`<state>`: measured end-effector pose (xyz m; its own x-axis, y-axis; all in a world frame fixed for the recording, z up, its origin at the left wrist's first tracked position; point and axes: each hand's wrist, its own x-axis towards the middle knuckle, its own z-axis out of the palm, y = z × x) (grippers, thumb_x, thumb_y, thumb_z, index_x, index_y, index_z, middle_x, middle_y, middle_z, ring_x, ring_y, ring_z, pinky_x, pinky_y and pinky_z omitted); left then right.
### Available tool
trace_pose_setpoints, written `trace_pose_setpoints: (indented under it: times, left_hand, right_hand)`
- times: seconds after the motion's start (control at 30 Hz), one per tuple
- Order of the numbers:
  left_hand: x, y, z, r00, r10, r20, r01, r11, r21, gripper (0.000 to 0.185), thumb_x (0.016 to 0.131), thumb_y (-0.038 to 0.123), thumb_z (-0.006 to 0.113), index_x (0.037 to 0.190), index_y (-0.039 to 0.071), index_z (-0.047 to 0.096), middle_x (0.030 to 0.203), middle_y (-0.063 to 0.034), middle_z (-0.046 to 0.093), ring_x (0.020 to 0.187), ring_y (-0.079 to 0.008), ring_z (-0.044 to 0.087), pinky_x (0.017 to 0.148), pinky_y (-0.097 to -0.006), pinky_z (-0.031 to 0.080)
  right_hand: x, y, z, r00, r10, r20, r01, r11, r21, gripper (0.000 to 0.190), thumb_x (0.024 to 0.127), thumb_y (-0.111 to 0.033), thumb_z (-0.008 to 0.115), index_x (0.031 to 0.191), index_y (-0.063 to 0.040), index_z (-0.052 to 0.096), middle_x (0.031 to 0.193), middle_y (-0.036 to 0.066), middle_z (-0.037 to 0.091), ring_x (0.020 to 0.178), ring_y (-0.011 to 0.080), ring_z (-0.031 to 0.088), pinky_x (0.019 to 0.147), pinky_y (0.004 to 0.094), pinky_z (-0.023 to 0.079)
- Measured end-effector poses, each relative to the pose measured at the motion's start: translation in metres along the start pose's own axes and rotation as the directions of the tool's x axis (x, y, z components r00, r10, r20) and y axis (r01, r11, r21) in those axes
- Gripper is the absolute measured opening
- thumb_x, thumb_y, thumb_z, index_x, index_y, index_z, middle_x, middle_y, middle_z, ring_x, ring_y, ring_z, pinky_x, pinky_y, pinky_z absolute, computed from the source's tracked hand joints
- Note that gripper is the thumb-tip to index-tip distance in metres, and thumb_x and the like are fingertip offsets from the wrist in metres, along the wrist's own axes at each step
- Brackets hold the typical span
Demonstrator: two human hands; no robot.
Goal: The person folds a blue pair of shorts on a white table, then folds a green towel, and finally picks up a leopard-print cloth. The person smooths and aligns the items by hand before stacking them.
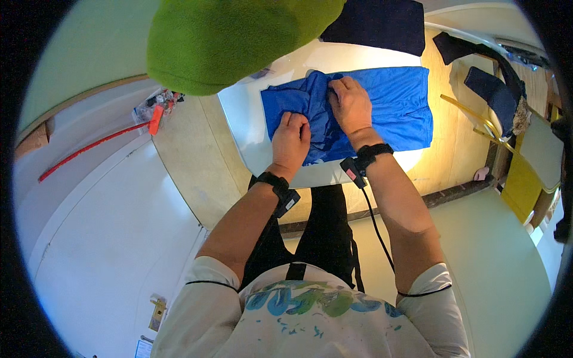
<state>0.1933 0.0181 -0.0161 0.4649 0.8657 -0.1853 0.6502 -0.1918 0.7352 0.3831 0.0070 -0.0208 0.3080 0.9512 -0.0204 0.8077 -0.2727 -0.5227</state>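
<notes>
Spread over a white tabletop is a blue cloth garment, bunched and wrinkled on its left side and flatter on its right. My left hand pinches a fold near the lower left, fingers curled in against the cloth. With bent fingers, my right hand grips the gathered part a little farther up and to the right. Both fingertips are partly hidden in the folds. Each wrist wears a black strap with a small box, and a cable runs from the right one.
Green fleece fabric covers the upper left of the view. Beyond the garment lies a folded black cloth. Dark clothing hangs near a yellow frame at right. A red-handled tool and a white door are at left.
</notes>
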Motion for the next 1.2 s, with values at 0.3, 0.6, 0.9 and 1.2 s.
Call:
trace_pose_setpoints:
  times: [0.3,0.6,0.9,1.2]
  left_hand:
    - [0.009,0.043,-0.003,0.972,0.223,0.073,-0.204,0.958,-0.201,0.011,0.091,0.003,0.064,0.101,0.006,0.061,0.1,-0.0131,0.06,0.084,-0.034,0.064,0.074,-0.0404,0.054]
    - [0.064,-0.006,-0.041,0.99,0.136,-0.048,-0.127,0.981,0.147,0.03,0.094,0.004,0.06,0.123,0.007,0.058,0.126,-0.0172,0.055,0.108,-0.041,0.063,0.089,-0.0475,0.056]
    - [0.061,-0.017,-0.044,0.993,0.098,0.066,-0.102,0.993,0.059,0.018,0.096,0.007,0.062,0.112,0.006,0.056,0.119,-0.0154,0.058,0.096,-0.0404,0.066,0.078,-0.0484,0.056]
    - [0.061,-0.021,-0.05,0.997,0.017,0.069,-0.013,0.998,-0.062,0.02,0.098,0.007,0.058,0.118,0.006,0.053,0.114,-0.018,0.061,0.097,-0.0403,0.065,0.08,-0.0473,0.055]
  right_hand:
    - [-0.027,0.03,-0.02,0.869,0.471,0.15,-0.472,0.702,0.533,0.018,0.099,-0.006,0.06,0.115,-0.001,0.067,0.089,0.005,0.067,0.078,0.0111,0.062,0.073,0.0268,0.053]
    - [0.004,0.019,-0.029,0.975,0.124,-0.185,-0.103,0.987,0.12,0.02,0.095,-0.015,0.065,0.11,-0.003,0.071,0.103,0.016,0.073,0.098,0.0378,0.063,0.091,0.0459,0.05]
    - [0.019,0.002,-0.001,0.976,0.169,0.136,-0.189,0.97,0.153,0.02,0.089,-0.024,0.071,0.09,-0.004,0.07,0.091,0.016,0.073,0.086,0.0411,0.065,0.08,0.0471,0.053]
    - [0.007,0.022,-0.005,0.71,0.685,0.163,-0.602,0.471,0.644,0.022,0.098,-0.009,0.066,0.118,0.0,0.064,0.092,0.009,0.071,0.078,0.0125,0.061,0.072,0.0261,0.051]
